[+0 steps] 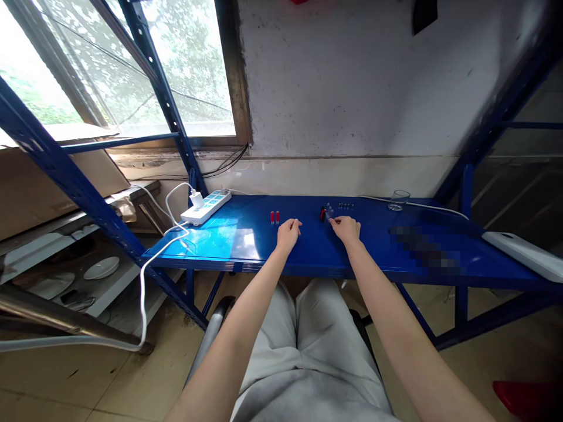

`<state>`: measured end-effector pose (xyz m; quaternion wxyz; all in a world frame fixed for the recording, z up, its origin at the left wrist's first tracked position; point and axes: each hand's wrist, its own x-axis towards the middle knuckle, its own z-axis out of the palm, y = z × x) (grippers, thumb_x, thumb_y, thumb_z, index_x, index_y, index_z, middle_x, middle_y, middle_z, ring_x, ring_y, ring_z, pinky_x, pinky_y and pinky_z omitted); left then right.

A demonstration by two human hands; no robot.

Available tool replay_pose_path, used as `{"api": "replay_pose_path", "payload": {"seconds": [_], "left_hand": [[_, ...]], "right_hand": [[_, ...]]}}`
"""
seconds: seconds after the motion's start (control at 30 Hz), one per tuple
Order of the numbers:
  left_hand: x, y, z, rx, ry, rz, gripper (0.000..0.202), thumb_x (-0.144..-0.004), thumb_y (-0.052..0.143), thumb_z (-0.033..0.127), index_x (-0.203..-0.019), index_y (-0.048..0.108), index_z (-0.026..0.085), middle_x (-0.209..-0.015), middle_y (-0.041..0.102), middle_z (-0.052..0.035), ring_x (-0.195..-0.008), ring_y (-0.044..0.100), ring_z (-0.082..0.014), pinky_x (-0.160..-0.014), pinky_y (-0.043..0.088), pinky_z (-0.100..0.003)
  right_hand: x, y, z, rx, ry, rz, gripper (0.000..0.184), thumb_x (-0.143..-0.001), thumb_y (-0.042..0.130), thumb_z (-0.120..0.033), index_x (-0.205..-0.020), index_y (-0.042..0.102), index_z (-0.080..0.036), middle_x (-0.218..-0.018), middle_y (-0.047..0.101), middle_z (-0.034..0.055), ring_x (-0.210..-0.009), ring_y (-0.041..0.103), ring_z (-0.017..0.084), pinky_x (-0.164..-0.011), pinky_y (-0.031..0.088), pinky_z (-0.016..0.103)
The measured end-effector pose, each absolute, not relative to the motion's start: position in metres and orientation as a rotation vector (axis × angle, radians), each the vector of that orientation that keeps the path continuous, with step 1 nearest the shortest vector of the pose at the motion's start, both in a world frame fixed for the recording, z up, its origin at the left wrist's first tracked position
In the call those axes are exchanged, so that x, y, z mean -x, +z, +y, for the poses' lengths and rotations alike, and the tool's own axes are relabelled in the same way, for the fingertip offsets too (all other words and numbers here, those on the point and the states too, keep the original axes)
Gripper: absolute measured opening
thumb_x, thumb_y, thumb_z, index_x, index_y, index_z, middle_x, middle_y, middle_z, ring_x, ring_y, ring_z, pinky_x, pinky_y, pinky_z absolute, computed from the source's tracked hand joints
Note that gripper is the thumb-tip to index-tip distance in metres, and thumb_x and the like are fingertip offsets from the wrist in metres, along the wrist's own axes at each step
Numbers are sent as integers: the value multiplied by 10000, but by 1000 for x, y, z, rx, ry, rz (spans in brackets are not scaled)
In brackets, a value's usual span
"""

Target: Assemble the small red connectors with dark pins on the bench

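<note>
My left hand (288,235) is just above the blue tabletop, its fingers curled together. Whatever it holds, if anything, is too small to make out. To its left, two small red tube-like pieces with pale lower ends (275,217) stand side by side. My right hand (347,230) is closed, with its fingertips at a cluster of small clear pieces (329,211); I cannot tell whether it grips one. Small red and black pieces (322,213) sit against the left of that cluster. Behind my right hand lie several tiny shiny pieces (346,206) in rows.
A white power strip (206,207) with a plugged-in charger lies at the table's left end. A clear glass (399,200) stands at the back right, near a white cable. A blurred dark object (424,249) and a white case (523,253) lie farther right. Blue uprights (160,88) frame the table.
</note>
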<state>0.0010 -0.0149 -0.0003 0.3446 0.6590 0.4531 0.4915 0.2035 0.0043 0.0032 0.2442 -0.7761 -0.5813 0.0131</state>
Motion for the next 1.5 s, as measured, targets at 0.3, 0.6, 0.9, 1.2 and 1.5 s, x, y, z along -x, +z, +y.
{"api": "replay_pose_path", "payload": {"seconds": [0.3,0.6,0.9,1.2,1.5], "left_hand": [[10,15,-13,-2176,1020,1703,443,-859,374,268,-1287,332,161,-794,620,-80,-730,608,-199,-660,427,-272],[43,19,-1,-2329,602,1951,636,-864,331,296,-1402,63,89,-968,626,-174,-876,614,-268,-742,423,-321],[45,21,8,-2363,484,1993,627,-877,305,332,-1407,70,93,-989,627,-186,-878,615,-261,-734,425,-309],[40,15,16,-2397,480,2003,583,-892,269,314,-1406,100,96,-963,632,-184,-866,623,-266,-733,436,-321],[28,15,27,-2454,408,1925,323,-896,274,218,-1123,489,138,-978,622,-170,-923,608,-244,-754,447,-318]], "right_hand": [[-202,4,-4,1914,-58,-1618,401,-864,337,-411,-705,630,-189,-637,625,64,-609,547,186,-614,337,284],[-202,0,-3,1822,-21,-1658,428,-859,317,-439,-615,563,-186,-536,547,51,-477,452,151,-481,260,264],[-201,2,-5,1807,15,-1658,430,-856,318,-444,-571,517,-192,-504,507,41,-442,412,137,-457,242,264],[-200,1,-5,1791,50,-1648,415,-848,331,-440,-609,558,-189,-527,535,55,-460,441,146,-449,247,261],[-200,1,-3,1799,80,-1648,454,-851,309,-481,-646,587,-186,-547,556,66,-469,464,153,-451,274,261]]}}
